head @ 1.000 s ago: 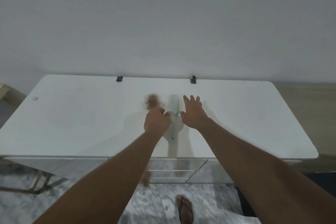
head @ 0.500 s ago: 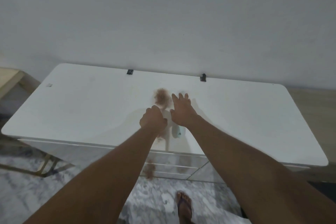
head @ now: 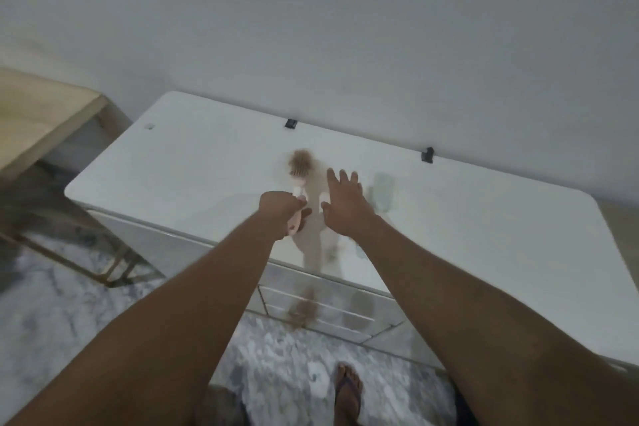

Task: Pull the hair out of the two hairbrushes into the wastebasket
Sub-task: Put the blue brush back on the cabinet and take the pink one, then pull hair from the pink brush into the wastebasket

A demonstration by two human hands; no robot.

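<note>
Left hand is gripping the hairbrush handle, hair-clogged head pointing beyond it. Right hand is hovering open, empty; pale green hairbrush lying just right on counter.

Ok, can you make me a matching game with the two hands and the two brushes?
Things:
1. left hand
2. right hand
3. pink brush
4. green brush

States:
A. lying blurry on the table, untouched
B. open, fingers spread
C. full of brown hair
D. closed round a handle

Pairs: 1-D, 2-B, 3-C, 4-A
</note>
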